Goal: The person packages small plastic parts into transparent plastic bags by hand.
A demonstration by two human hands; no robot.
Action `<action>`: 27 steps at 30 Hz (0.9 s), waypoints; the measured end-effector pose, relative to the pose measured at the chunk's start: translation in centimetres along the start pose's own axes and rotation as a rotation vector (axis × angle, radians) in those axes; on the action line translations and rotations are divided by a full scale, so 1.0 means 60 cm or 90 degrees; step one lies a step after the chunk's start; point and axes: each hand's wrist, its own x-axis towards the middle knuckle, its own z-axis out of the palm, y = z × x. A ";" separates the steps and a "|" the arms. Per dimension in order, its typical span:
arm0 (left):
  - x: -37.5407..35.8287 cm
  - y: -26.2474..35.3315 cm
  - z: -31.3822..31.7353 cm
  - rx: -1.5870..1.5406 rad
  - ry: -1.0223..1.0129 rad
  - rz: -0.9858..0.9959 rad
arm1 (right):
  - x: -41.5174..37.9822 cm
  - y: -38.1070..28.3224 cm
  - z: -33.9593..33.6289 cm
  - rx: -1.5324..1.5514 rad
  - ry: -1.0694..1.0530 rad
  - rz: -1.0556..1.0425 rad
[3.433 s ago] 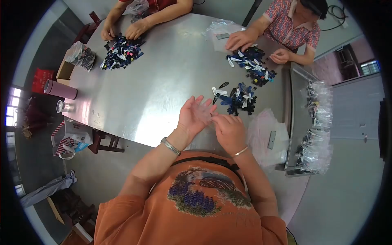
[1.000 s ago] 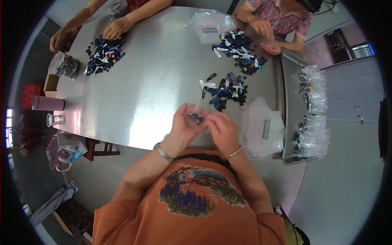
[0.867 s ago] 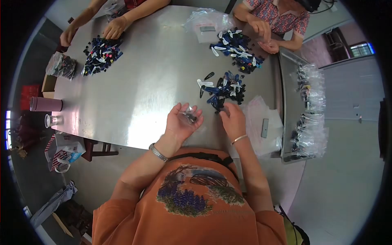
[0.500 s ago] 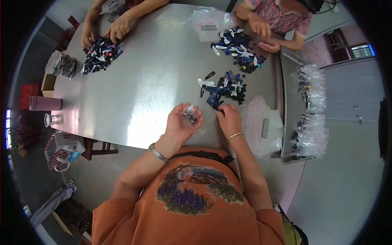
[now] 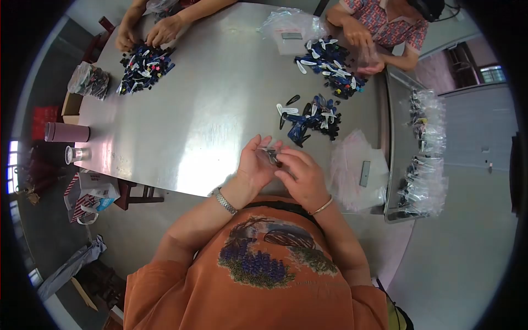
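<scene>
My left hand [image 5: 255,166] is palm up above the near edge of the table, its fingers curled round a small clear plastic bag [image 5: 269,150] with dark hair clips inside. Over the mouth of the bag, my right hand [image 5: 303,177] has its thumb and fingers pinched together. Something dark shows at those fingertips, too small to name. Just beyond my hands lies a loose pile of snap hair clips [image 5: 313,118], navy, black and white. To the right is a stack of flat clear bags [image 5: 352,165] with a small grey metal bar [image 5: 364,173] on it.
A metal tray [image 5: 391,212] of filled bags [image 5: 423,184] stands along the right side. Two co-workers' hands [image 5: 165,31] [image 5: 360,36] are at other clip piles [image 5: 146,67] [image 5: 330,60] across the table. A pink tumbler [image 5: 67,132] and clear cup [image 5: 77,154] are at the left edge.
My right hand has come from the edge of the clip pile leftward and nearer to me, to the bag in my left hand. The far-right co-worker now holds up a clear bag.
</scene>
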 end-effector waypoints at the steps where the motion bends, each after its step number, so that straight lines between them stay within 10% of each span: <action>1: -0.005 0.001 0.005 -0.009 0.008 -0.008 | -0.005 0.004 0.003 0.051 0.021 0.032; 8: -0.021 -0.010 0.014 -0.026 -0.020 -0.008 | -0.032 0.011 0.014 0.239 0.007 0.365; 27: -0.021 -0.022 0.004 0.254 0.008 -0.056 | -0.044 0.051 -0.046 0.119 0.066 0.207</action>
